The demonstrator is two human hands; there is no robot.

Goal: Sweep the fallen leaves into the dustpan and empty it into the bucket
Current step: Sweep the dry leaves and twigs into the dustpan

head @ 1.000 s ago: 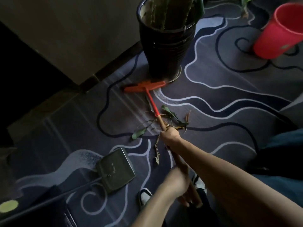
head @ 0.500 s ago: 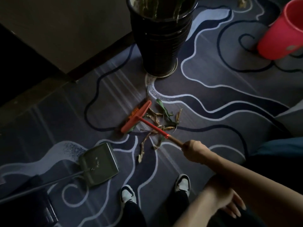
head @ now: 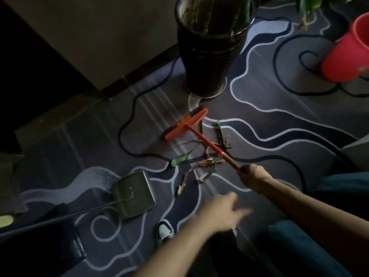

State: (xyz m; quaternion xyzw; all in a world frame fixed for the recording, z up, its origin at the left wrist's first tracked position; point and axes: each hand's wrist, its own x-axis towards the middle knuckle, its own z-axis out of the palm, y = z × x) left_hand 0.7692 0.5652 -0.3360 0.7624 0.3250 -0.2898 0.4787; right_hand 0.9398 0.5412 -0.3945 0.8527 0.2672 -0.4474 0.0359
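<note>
Several leaves point(head: 201, 162) are lying just ahead of my right grip point(head: 252, 174), which is clenching the broom point(head: 186, 124); my left grip point(head: 223, 211) (blurred, empty, fingers spread) is hanging near the dustpan point(head: 133, 194).

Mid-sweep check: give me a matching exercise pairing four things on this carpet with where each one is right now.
Things:
1. red plastic bucket
2. grey metal dustpan
3. orange broom head
4. black ribbed plant pot

Places:
A. just in front of the pot's base
B. far right, tilted
C. lower left, lying flat on the carpet
D. top centre, beside the wall

Pairs: 1-B, 2-C, 3-A, 4-D
</note>
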